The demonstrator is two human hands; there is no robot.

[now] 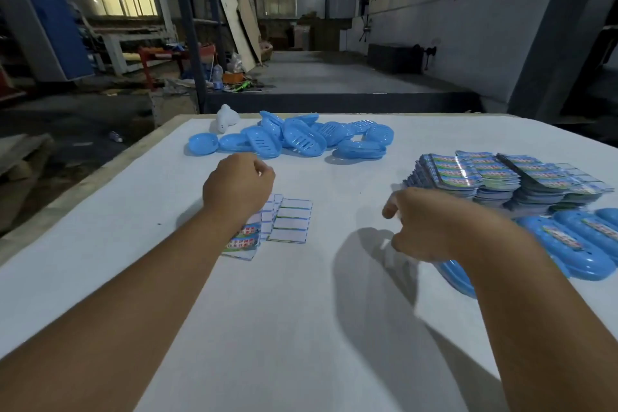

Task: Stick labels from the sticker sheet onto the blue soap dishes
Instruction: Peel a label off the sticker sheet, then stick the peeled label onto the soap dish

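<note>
My left hand hovers over the sticker sheet with its fingers curled in; nothing shows between them. The sheet lies flat mid-table, most of its label slots bare white, with a few coloured labels left at its near end beside my wrist. A heap of plain blue soap dishes lies at the far side of the table. My right hand is blurred, its fingers hanging loosely curled above the table. A blue soap dish lies partly hidden under that wrist. Labelled dishes line up at the right edge.
A thick stack of full sticker sheets sits at the right, beyond my right hand. A small white object stands at the far left corner of the white table. The table's left edge drops to a cluttered workshop floor.
</note>
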